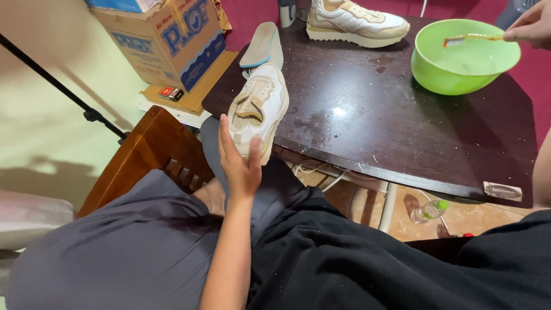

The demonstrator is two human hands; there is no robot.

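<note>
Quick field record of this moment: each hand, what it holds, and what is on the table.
left hand: gripping the heel end of a cream sneaker, which rests on the table's near-left corner
right hand: holding a toothbrush over the green bowl
green bowl: on the table's far right, liquid inside
second sneaker: upright at the table's far edge
insole: lying beyond the held sneaker
table: dark, wet patches
cardboard box: left of the table
plastic bottle: on the floor under the table
</note>
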